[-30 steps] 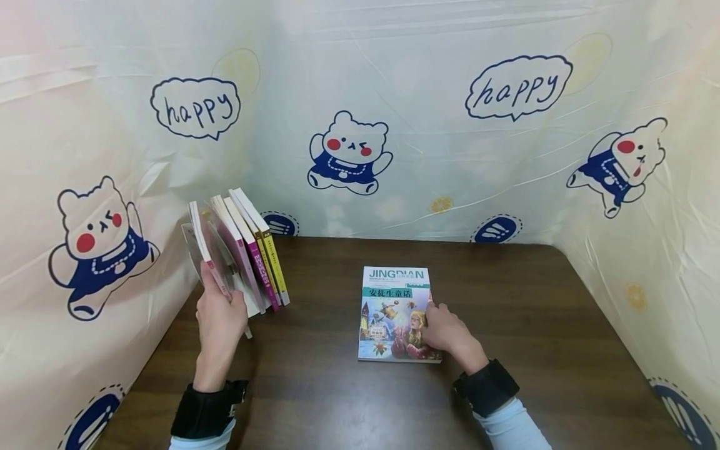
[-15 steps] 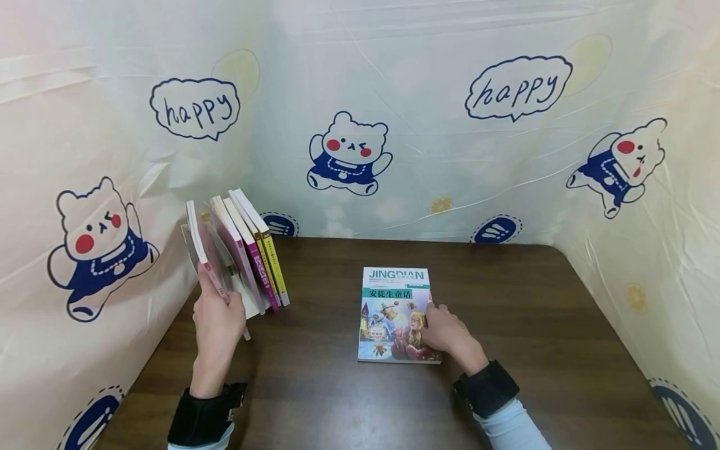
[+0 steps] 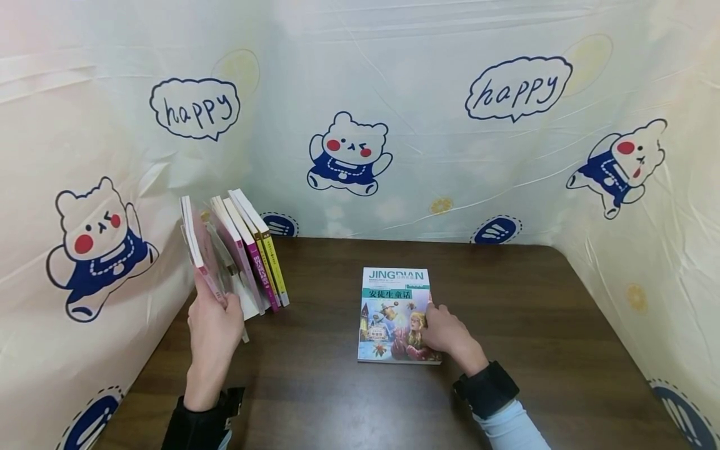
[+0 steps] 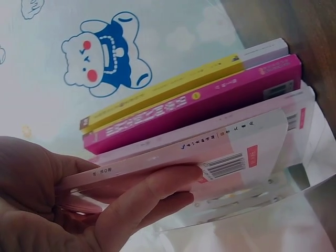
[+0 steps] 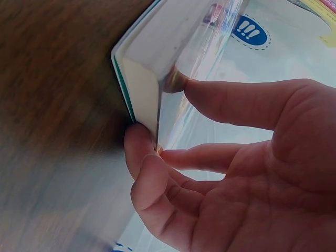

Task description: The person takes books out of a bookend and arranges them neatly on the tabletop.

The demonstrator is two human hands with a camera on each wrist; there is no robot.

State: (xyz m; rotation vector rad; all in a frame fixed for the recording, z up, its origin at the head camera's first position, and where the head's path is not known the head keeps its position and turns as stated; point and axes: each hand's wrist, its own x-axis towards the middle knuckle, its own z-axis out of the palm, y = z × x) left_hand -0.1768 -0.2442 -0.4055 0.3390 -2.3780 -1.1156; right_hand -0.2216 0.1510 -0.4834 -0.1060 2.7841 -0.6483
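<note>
My left hand grips the lower spine end of a thin pink-and-white book at the left end of a leaning row. In the left wrist view, the fingers curl against the pink book's cover near its barcode. A blue-and-white storybook lies flat mid-table, front cover up. My right hand holds its right edge. The right wrist view shows the thumb on one face of the storybook and fingers on the other.
Right of the pink book lean a magenta-spined book and a yellow-spined book. A pale see-through holder shows beneath the row. The brown table is bounded by a printed curtain at back and sides.
My left hand has shifted slightly left and toward me, and the pink book's top has tilted left, away from its neighbours. The right hand and storybook keep their place.
</note>
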